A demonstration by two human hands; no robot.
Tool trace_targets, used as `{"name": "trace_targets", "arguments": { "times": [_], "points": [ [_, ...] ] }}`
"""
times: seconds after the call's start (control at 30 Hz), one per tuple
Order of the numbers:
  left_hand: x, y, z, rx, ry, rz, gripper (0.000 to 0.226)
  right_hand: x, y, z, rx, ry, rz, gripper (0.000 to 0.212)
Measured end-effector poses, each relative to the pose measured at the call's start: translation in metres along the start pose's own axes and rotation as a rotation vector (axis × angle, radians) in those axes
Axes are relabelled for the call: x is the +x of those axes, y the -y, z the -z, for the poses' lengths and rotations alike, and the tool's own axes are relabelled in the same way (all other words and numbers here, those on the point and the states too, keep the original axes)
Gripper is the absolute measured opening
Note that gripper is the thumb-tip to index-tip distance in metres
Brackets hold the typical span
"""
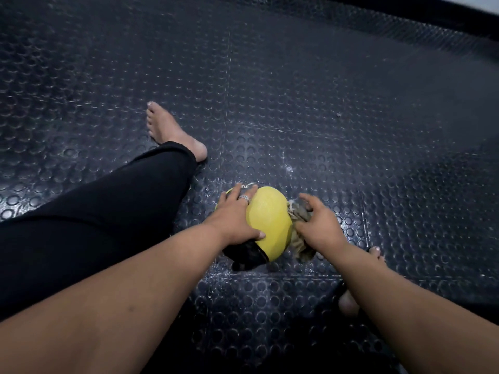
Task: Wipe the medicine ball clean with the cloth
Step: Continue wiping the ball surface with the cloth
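Yellow-black ball [266,220]: on the studded rubber floor [351,103], between the person's legs, just ahead of both hands.
Left hand [234,218]: spread flat over the ball's left top, fingers straight, thumb hooked near the black panel. Steadying, not gripping.
Right hand [318,225]: fingers curled round a bunched grey-beige cloth [298,214], pressed against the ball's right flank.
Cloth: partly hidden under the hand; a loose end hangs down by the ball's lower right, touching the floor.
Key relation: ball sits between the two hands, left on top, right at the side. Cloth contact is on the right flank only, so the right hand does the wiping.
Axis: ball is round, no long axis. Black band runs from the near underside toward the far top.
Step, my read: mid-wipe on the right side. The top yellow looks clean; the underside and left are hidden.
Next move needs: left hand to roll the ball toward the cloth to bring up unwiped faces.
Risk: ball rolls off on the floor if the left lets go.
Other: bare left foot [167,130] stretched out well to the far left; toes of the right foot [376,252] just behind the right wrist.
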State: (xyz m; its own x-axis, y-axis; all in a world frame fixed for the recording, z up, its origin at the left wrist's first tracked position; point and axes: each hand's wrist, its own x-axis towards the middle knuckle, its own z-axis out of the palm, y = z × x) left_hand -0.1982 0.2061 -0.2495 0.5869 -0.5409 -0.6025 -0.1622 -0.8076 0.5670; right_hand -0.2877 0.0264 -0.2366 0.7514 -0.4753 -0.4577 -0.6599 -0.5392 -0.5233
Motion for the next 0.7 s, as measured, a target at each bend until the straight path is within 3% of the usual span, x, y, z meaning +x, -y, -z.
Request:
{"name": "trace_targets", "arguments": {
  "times": [0.2, 0.4, 0.5, 0.7],
  "points": [
    [0.001, 0.002, 0.004, -0.077, -0.148, 0.141, 0.12, 0.009, 0.014, 0.001, 0.054, -0.023, 0.004, 0.027],
    [-0.001, 0.009, 0.008, 0.004, 0.066, 0.108, 0.144, 0.01, 0.019, -0.008, 0.057, 0.017, -0.016, 0.034],
    [0.001, 0.009, 0.008, 0.015, 0.084, 0.095, 0.147, 0.005, 0.024, -0.007, 0.039, 0.016, 0.001, 0.033],
    [0.002, 0.005, 0.0, 0.044, 0.044, 0.125, 0.148, -0.021, 0.038, -0.042, -0.062, -0.129, 0.32, 0.032]
  ]
}}
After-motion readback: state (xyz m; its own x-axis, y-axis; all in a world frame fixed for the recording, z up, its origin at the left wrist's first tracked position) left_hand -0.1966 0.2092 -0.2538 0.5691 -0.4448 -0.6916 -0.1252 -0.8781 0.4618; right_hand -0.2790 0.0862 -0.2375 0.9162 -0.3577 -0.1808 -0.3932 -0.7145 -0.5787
